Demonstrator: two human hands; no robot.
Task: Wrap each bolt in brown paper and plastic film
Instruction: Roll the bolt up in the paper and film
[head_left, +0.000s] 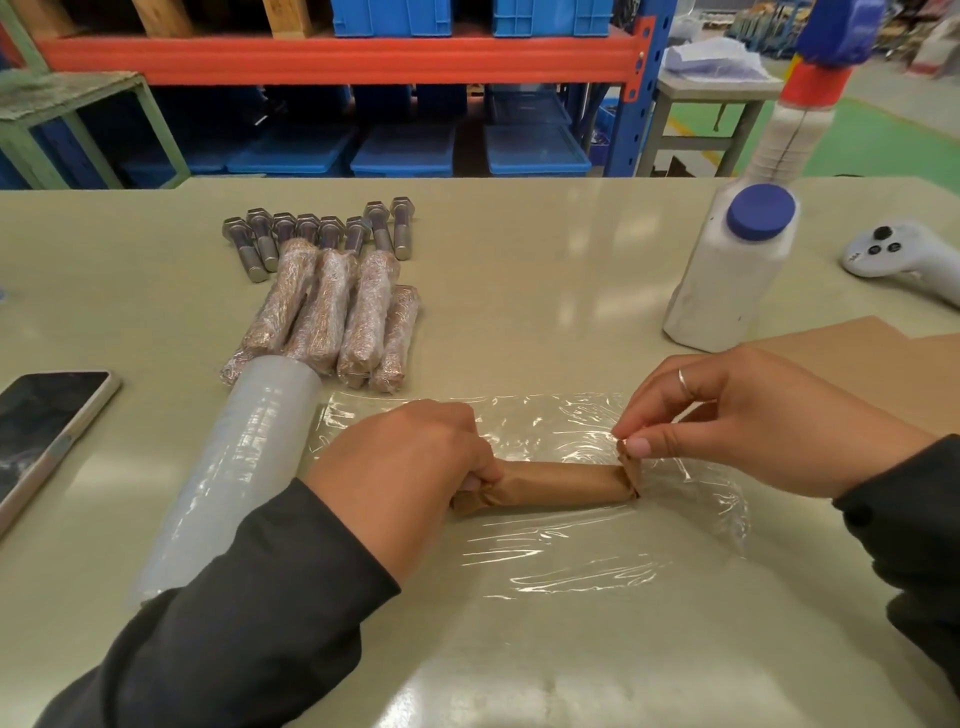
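Fingers of both hands pinch the ends of a paper-wrapped bolt (561, 483) at centre frame.
Left hand (410, 462) grips one twisted end, right hand (727, 421) the other; it lies on plastic film (571, 561), film roll (228, 483) left, wrapped bolts (332, 317) and bare bolts (317, 228) beyond.

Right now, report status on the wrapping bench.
Left hand grips paper-wrapped bolt at its left end. Right hand pinches the right end fold. Bolt lies on plastic film sheet. Film roll beside left arm, no obstruction.
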